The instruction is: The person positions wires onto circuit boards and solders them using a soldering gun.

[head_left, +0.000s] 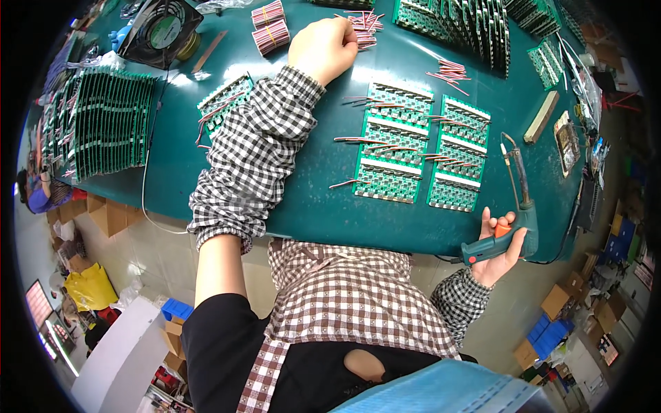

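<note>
My left hand [322,49] is at the far side of the table, its fingers curled at the edge of a pile of short red-and-white wires [366,29]. What its fingertips hold, if anything, is hidden. My right hand [506,258] grips a green soldering gun [525,227] with an orange trigger, its tip pointing up and away from me. Between my hands lie two green circuit board panels, a left one [391,141] and a right one [458,153], with wires across them. Another board [224,100] is partly covered by my left sleeve.
Stacked circuit boards [110,124] stand at the left, more boards [475,27] at the far right. A black fan [162,31] sits far left, beside wire bundles [270,38]. Loose wires [451,71] lie beyond the panels. A wooden block [542,117] is at the right.
</note>
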`<state>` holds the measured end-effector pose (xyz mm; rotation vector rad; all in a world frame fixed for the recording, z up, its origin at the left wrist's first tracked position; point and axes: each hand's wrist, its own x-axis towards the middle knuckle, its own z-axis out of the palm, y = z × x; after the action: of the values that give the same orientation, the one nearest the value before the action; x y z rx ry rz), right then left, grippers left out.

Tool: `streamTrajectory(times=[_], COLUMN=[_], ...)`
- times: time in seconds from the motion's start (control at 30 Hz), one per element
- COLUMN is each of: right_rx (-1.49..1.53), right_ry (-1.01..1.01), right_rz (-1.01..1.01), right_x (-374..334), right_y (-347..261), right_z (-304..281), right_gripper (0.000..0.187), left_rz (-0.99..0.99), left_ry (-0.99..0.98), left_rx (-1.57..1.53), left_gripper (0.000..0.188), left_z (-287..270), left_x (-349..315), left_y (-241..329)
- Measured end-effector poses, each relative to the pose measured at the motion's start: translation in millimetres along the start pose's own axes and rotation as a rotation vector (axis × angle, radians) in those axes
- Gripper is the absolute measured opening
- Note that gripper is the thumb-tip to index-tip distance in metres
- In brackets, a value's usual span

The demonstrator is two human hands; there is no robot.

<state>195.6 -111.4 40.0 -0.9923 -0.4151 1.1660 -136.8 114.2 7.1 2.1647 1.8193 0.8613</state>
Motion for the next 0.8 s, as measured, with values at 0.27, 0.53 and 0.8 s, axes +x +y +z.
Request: streamTrajectory(times=[0.27, 0.53, 0.8], right_rx=[-0.039, -0.028, -0.047], right_ry=[-0.012, -0.027, -0.022], right_rz=[0.008, 0.014, -0.011], right_x=[-4.2, -6.9, -14.6], right_y=[-0.9, 1.2, 0.8], right_z=[4.4, 1.3, -1.8], right_gripper=[0.034, 0.034, 0.035], left_rz=[-0.095, -0.061, 0.166], left_ry=[-0.011, -0.054, 0.212], left_rx=[-0.185, -0.201, -0.024], left_gripper=[0.01, 0.01, 0.007], left_z=[-1.0, -15.1, -18.7], left_x=[-4.2, -10.6, -19.2], left_y=[-0.8, 16.1, 26.0])
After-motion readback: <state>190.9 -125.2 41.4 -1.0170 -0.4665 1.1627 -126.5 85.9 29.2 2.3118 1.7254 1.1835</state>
